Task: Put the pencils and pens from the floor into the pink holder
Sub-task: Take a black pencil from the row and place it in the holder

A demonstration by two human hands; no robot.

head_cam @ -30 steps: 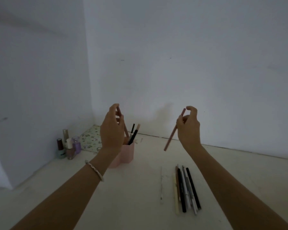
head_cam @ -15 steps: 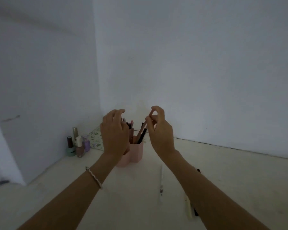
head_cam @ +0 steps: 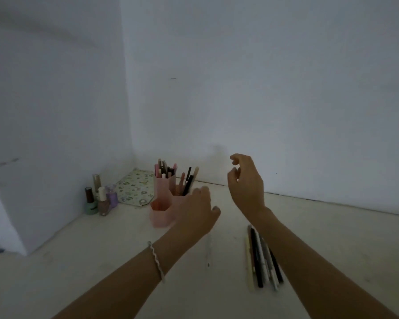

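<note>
The pink holder [head_cam: 161, 214] stands on the floor near the room's corner, made of hexagonal tubes of different heights. Several pens and pencils [head_cam: 171, 172] stick up out of its taller tubes; the low front tube looks empty. My left hand [head_cam: 198, 210] hovers just right of the holder, fingers apart, holding nothing. My right hand [head_cam: 245, 183] is raised further right, fingers loosely curled and empty. A row of several pens and pencils [head_cam: 262, 259] lies on the floor below my right forearm. One thin pale pen [head_cam: 208, 252] lies apart between my arms.
Small nail polish bottles [head_cam: 99, 199] stand against the left wall. A patterned pouch [head_cam: 136, 187] lies in the corner behind the holder. White walls close in at left and behind. The pale floor [head_cam: 101, 261] stretches toward me.
Both hands held a reddish pencil a second ago and brought them to the holder. Now both are empty and have drawn back, the right one moving right.
</note>
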